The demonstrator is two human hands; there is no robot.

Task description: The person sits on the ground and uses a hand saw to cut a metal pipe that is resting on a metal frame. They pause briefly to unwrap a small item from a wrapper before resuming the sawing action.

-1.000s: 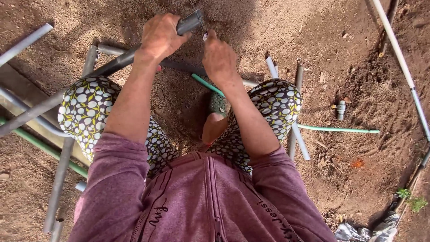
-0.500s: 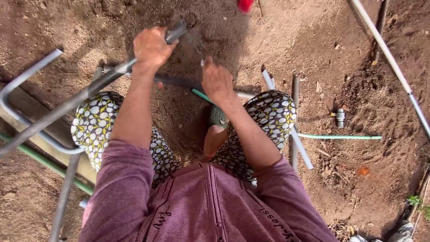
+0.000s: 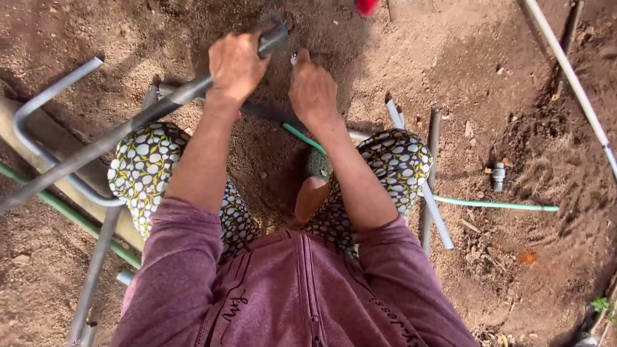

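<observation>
Metal pipe (image 3: 128, 128), crossing from left edge to upper middle, is gripped near its end by the closed left hand (image 3: 236, 66), while the right hand (image 3: 313, 93), half open, rests on soil (image 3: 398, 58) beside it, apparently steadying the spot where this end seems to be pushed.

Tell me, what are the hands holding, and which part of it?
The left hand grips a long grey metal bar near its far, dark end. The right hand rests by the dirt, seemingly holding nothing.
</observation>
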